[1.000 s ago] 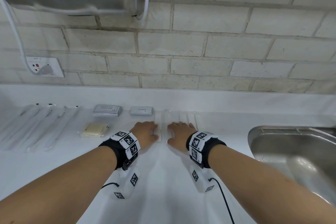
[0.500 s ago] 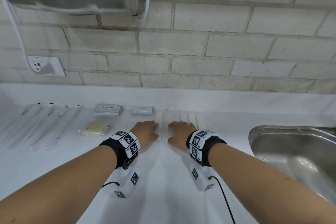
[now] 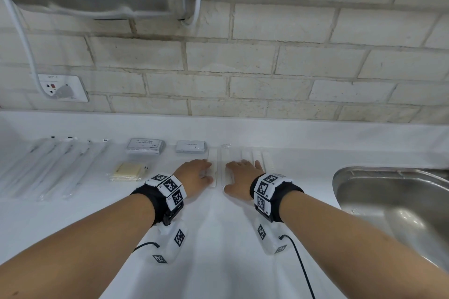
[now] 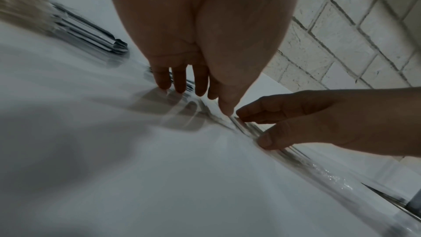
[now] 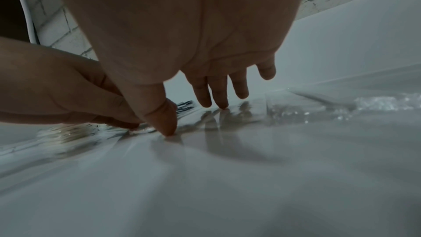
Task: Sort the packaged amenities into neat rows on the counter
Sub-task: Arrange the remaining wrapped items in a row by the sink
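Observation:
Several long white packets (image 3: 257,160) lie side by side at the back middle of the white counter (image 3: 218,238). My left hand (image 3: 198,175) rests flat beside the leftmost packet (image 3: 213,165), its straight fingers (image 4: 180,82) touching clear wrapping. My right hand (image 3: 239,175) lies flat on the neighbouring packets (image 3: 224,165), fingers (image 5: 218,93) spread and the thumb tip pressing the counter. The two thumbs nearly meet across one packet. Neither hand grips anything.
Further left stand a grey toothpaste packet (image 3: 192,146), a stack of shampoo sachets (image 3: 145,145), a yellow item in clear wrap (image 3: 127,171) and several long clear-wrapped sticks (image 3: 48,167). A steel sink (image 3: 388,201) is at the right. A wall socket (image 3: 63,88) sits behind.

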